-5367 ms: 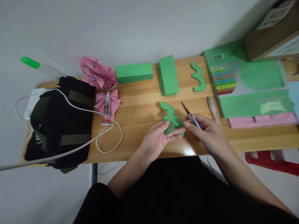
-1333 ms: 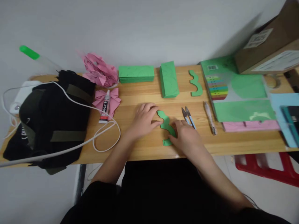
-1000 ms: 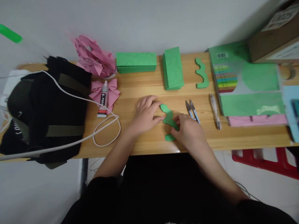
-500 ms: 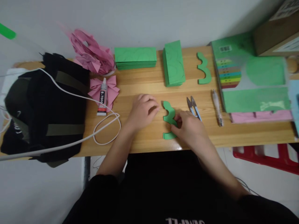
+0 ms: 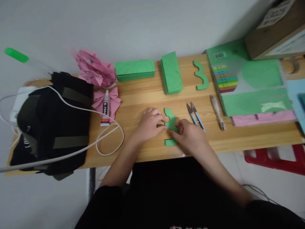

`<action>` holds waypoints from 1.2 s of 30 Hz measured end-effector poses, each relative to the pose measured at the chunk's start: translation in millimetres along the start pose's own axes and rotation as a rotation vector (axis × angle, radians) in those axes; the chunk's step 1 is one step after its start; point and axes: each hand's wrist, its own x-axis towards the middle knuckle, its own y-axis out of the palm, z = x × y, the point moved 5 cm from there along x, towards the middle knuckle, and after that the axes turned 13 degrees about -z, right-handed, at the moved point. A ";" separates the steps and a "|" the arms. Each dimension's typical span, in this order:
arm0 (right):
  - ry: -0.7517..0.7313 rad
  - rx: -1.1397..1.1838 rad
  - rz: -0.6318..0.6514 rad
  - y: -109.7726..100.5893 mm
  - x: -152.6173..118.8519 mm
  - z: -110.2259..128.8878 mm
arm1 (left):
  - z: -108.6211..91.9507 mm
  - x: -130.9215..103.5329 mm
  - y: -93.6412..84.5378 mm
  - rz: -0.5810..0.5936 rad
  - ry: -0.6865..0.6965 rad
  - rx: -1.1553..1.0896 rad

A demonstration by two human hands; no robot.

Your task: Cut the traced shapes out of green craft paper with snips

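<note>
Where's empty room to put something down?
There's bare wood between the pink bow and left hand, in front of the left green stack. A thin strip lies between the pink sheet and the table's front edge. It's crowded at far left, by the black bag, and right, by the green packet.

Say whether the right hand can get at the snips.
Probably yes: the snips lie uncovered on the table, close beside the right hand, though it must leave the green cutout first.

Left hand [image 5: 150, 125]: thumb and forefinger reach rightward, slightly apart. Right hand [image 5: 190, 134]: fingers curl, thumb points leftward. Forearms [image 5: 124, 159]: two, bare, converging.
</note>
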 end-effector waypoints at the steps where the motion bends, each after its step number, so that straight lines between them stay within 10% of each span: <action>1: 0.018 0.037 0.015 0.1 1.0 -1.6 | 0.4 0.0 0.1 -0.002 -0.003 0.000; 11: 0.095 0.450 0.296 7.0 2.5 -18.1 | 1.8 0.3 1.0 -0.021 -0.017 -0.028; 20: 0.040 0.483 0.255 13.4 -3.4 -25.1 | 0.3 -2.4 -0.9 -0.022 0.024 -0.027; 36: 0.064 0.490 0.494 7.0 -76.4 -75.3 | -46.9 -85.1 12.1 -0.115 0.008 -0.043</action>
